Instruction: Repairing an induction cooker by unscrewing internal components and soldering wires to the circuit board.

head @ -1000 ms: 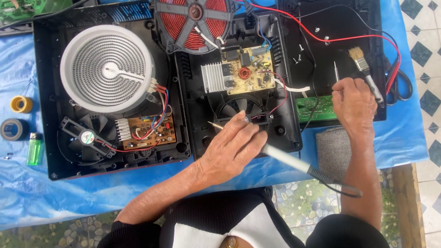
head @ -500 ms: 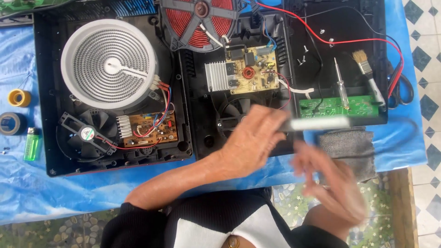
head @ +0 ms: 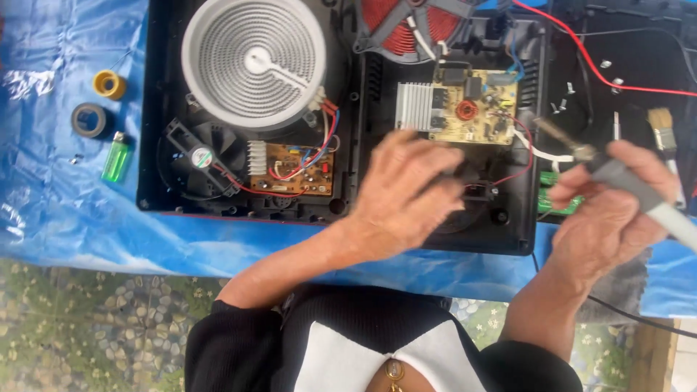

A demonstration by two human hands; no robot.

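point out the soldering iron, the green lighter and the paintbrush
soldering iron [head: 630, 183], head view, on its grey handle
green lighter [head: 116, 157], head view, middle of its body
paintbrush [head: 661, 121], head view, on its bristles

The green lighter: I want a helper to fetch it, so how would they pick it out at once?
Start at the blue sheet covering the table, and look at its bare stretch left of the opened black cooker base. Three small things lie there: a yellow spool, a grey tape roll and, just below them, the green lighter. It is the only straight, see-through green one; the others are round rings.
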